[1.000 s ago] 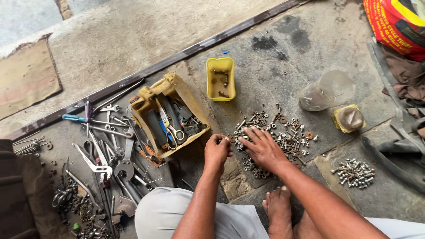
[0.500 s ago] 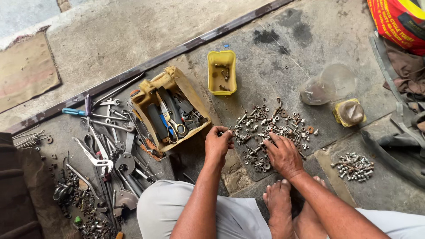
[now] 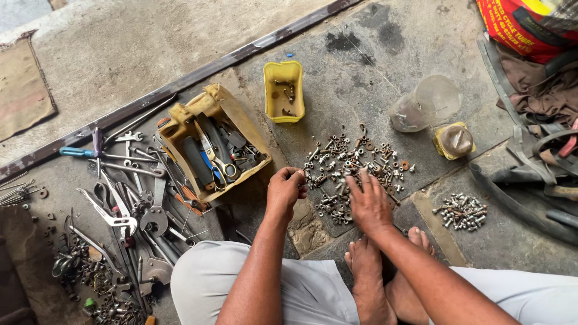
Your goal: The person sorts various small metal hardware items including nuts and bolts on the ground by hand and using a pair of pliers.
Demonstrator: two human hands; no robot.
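A spread of rusty and silver nuts, bolts and washers (image 3: 352, 165) lies on the dark stone floor in front of me. My left hand (image 3: 285, 189) rests at the pile's left edge with fingers curled, pinching what looks like a small piece of hardware. My right hand (image 3: 368, 201) lies flat, fingers apart, on the near side of the pile. A small yellow plastic tray (image 3: 283, 92) with a few bolts sits beyond the pile. A second, smaller heap of shiny bolts (image 3: 460, 210) lies to the right.
An open yellowish toolbox (image 3: 211, 141) with scissors and pliers stands to the left. Spanners, pliers and screwdrivers (image 3: 120, 198) cover the floor at left. A clear plastic jar (image 3: 424, 105) lies on its side next to its lid (image 3: 454, 141). Rubber tyres and tubes (image 3: 530, 174) lie right. My bare feet (image 3: 385, 265) are tucked beneath.
My right hand has pulled back from the middle of the pile to its near edge. My left hand has shifted slightly right toward the pile's edge.
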